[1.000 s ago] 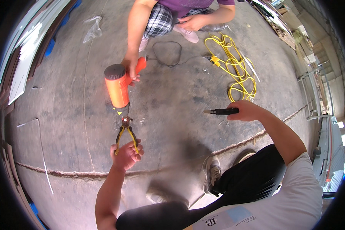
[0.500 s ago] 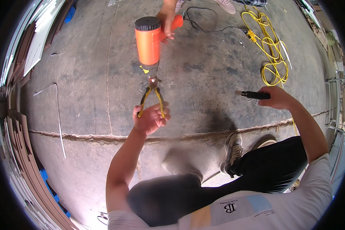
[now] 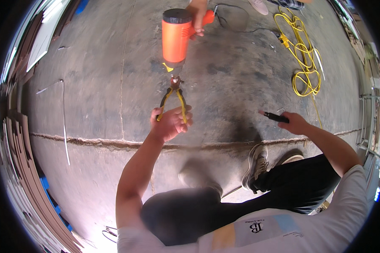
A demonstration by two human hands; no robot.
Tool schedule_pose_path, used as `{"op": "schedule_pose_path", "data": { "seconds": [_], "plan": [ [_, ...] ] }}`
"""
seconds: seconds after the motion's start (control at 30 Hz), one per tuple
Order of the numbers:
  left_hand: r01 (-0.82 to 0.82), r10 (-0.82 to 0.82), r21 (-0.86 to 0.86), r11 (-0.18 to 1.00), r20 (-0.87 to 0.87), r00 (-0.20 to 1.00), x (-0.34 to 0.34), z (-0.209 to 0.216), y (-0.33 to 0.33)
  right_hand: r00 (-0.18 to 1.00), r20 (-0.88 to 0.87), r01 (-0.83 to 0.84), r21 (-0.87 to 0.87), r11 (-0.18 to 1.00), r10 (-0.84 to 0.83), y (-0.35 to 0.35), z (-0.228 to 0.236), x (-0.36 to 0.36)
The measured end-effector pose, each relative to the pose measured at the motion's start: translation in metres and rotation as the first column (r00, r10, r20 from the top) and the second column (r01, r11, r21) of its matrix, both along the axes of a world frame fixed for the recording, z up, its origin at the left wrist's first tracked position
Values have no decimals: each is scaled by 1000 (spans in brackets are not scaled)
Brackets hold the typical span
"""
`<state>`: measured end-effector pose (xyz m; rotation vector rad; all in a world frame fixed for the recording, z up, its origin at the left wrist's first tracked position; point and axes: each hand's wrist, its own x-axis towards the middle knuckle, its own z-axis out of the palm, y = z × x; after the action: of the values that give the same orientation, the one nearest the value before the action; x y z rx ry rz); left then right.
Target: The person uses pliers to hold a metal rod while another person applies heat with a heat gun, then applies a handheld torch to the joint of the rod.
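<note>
My left hand (image 3: 172, 123) is closed around the yellow-and-black handles of a pair of pliers (image 3: 175, 84), jaws pointing away from me. Something small and pale shows at the jaws; its kind cannot be made out. Just beyond them, another person's hand (image 3: 197, 19) holds an orange heat gun (image 3: 174, 42) by its grip, its dark nozzle end toward the pliers. A small yellow piece (image 3: 168, 68) shows beside the nozzle. Off to the right, my right hand (image 3: 296, 123) grips a slim black-handled tool (image 3: 277, 117) with a pale tip pointing left. The tool's exact kind is unclear.
Looped yellow extension cord (image 3: 307, 63) lies on the concrete floor at the far right, joined to a black cable (image 3: 240, 32). A thin white strip (image 3: 64, 122) lies at left. Stacked boards (image 3: 27, 168) line the left edge. A floor crack (image 3: 93, 142) runs across.
The heat gun and the pliers appear a little higher and further right in view. My right hand has come lower and slightly left, with its tool tilting more downward toward me.
</note>
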<state>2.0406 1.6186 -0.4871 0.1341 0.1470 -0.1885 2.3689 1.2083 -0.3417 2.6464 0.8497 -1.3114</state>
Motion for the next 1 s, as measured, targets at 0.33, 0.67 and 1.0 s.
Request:
{"op": "schedule_pose_path", "data": {
  "seconds": [0.33, 0.67, 1.0],
  "plan": [
    [-2, 2, -19, 1000, -5, 1000, -10, -17, -1, 962, 247, 112, 41, 993, -119, 33, -111, -5],
    [-35, 29, -85, 996, -66, 997, -2, -35, -9, 747, 370, 289, 568, 770, -553, 84, -197, -84],
    [-40, 44, -69, 997, 49, 998, 7, -77, -25, 584, -750, 755, 361, 547, -312, 237, -142, -184]
  ]
}}
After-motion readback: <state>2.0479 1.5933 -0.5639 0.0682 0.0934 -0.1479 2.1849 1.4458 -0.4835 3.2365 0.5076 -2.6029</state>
